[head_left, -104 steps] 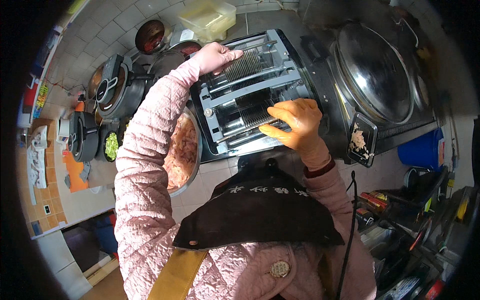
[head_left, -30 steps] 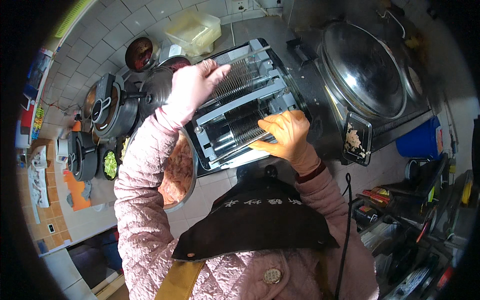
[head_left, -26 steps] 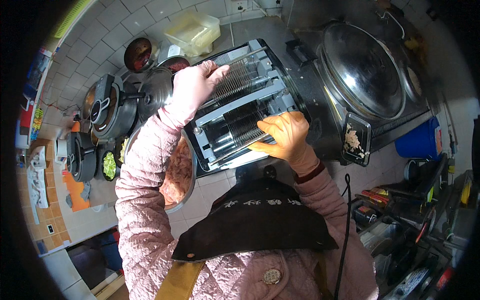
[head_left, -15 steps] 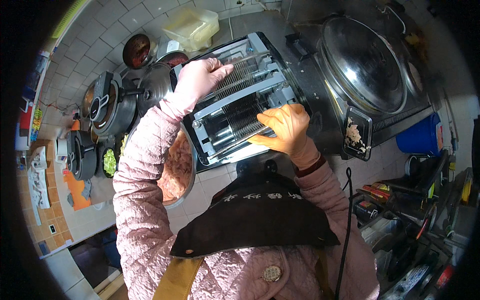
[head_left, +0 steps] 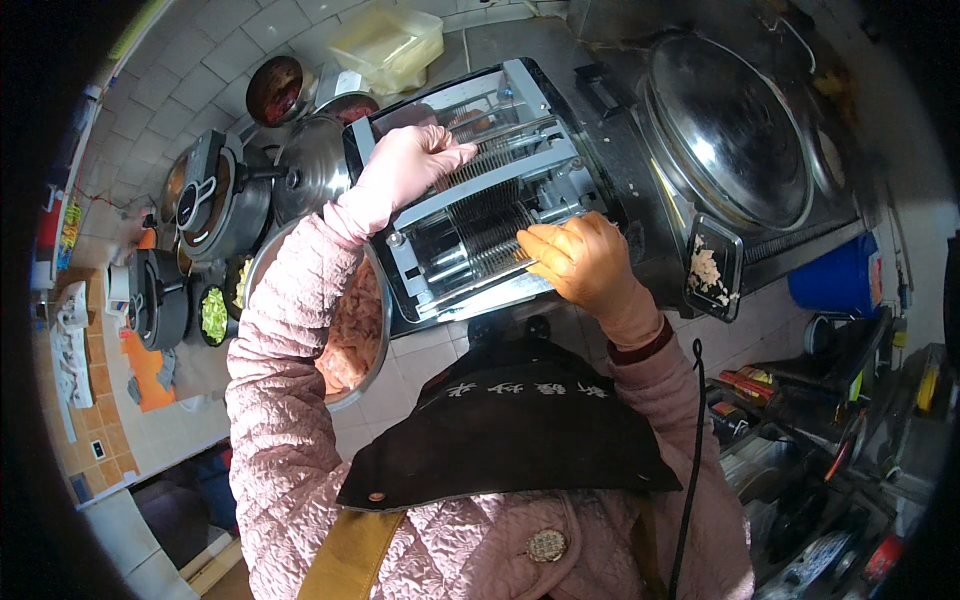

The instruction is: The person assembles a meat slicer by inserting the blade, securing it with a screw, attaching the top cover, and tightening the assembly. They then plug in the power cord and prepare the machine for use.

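In front of me stands a meat slicer (head_left: pixel 482 183) with its top uncovered, a grey frame around a row of closely set blades (head_left: pixel 490 225). My left hand (head_left: pixel 415 165), in a pale pink glove, pinches the far slatted metal comb (head_left: pixel 500 150) near its left end. My right hand (head_left: pixel 580 262), in an orange glove, has its fingers closed on the near comb (head_left: pixel 478 280) at its right part. The fingers cover the parts they grip.
A large metal basin of raw meat (head_left: pixel 355 330) stands left, below the slicer. Several pots and pans, including a black pot (head_left: pixel 225 215), crowd the far left. A wide lidded pan (head_left: pixel 725 125) and a small tray of minced food (head_left: pixel 710 270) are on the right.
My right hand has shifted slightly right, its fingers more curled. The near comb's bar sits at a slightly different angle. My left hand moved a little right with the far comb.
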`<state>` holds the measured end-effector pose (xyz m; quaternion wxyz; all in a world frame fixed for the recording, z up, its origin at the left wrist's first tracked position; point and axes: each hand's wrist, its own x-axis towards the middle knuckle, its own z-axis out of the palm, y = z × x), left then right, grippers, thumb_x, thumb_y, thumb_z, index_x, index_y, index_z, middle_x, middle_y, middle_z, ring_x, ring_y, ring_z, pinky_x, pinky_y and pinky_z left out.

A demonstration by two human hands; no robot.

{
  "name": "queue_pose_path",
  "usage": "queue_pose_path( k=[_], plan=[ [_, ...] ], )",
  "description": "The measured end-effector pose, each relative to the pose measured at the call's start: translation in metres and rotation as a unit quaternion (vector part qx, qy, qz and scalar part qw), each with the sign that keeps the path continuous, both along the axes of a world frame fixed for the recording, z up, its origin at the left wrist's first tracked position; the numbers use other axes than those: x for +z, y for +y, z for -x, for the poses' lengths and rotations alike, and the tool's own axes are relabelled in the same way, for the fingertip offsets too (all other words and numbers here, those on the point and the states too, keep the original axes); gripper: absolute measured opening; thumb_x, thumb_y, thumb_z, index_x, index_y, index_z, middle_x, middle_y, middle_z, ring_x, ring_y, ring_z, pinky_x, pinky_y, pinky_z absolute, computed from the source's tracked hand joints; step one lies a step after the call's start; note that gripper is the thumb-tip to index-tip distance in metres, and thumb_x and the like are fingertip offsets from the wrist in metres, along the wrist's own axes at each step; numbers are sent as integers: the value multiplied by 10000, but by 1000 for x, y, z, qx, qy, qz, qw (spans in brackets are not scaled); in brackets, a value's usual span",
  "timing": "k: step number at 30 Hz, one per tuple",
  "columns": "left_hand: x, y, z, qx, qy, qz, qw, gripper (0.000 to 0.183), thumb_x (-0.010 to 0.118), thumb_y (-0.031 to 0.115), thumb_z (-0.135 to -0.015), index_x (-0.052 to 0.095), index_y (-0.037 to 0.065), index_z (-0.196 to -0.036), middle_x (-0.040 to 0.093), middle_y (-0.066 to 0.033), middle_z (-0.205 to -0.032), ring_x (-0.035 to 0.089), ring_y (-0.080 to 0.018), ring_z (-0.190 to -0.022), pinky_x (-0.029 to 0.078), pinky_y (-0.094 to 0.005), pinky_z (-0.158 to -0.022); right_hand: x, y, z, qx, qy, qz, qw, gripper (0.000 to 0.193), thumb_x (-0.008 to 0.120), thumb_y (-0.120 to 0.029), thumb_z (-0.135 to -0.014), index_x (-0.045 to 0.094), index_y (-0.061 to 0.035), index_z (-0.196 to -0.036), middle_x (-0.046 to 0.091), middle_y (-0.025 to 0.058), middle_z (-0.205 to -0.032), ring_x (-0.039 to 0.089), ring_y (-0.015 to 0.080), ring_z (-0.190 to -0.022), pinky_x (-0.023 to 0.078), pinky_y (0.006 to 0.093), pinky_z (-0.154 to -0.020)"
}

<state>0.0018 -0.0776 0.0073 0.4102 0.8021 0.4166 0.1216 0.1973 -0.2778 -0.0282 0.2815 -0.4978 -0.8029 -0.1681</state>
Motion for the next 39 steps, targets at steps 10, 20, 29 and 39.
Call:
queue_pose_path(
  k=[10,20,29,39],
  plan=[
    [5,13,11,23,-65,29,997,351,772,350,-951,712,19,-847,618,14,-676,510,-63,-617,469,-275,-602,10,5,-14,22,72,-125,989,382,786,-184,-868,638,-136,-1217,696,15,-1085,623,170,-749,473,311,-658],
    [7,11,6,32,-53,58,996,340,736,363,-979,693,62,-827,603,38,-627,509,-26,-542,378,-213,-506,-1,15,-2,-9,21,35,999,328,797,-170,-796,766,-82,-1110,712,-2,-1063,611,195,-806,518,335,-709],
    [4,18,3,11,-36,56,998,359,731,382,-979,683,69,-808,603,33,-615,487,-34,-521,374,-221,-495,12,26,-12,25,24,53,998,367,785,-147,-802,745,-64,-1157,694,3,-1038,593,191,-777,521,315,-715],
    [-21,22,3,3,-34,75,997,264,729,316,-986,726,56,-944,628,30,-725,546,-35,-615,426,-217,-556,4,16,-10,42,20,98,994,454,796,-275,-807,735,-65,-1205,701,37,-1153,656,234,-882,546,374,-806]
  ],
)
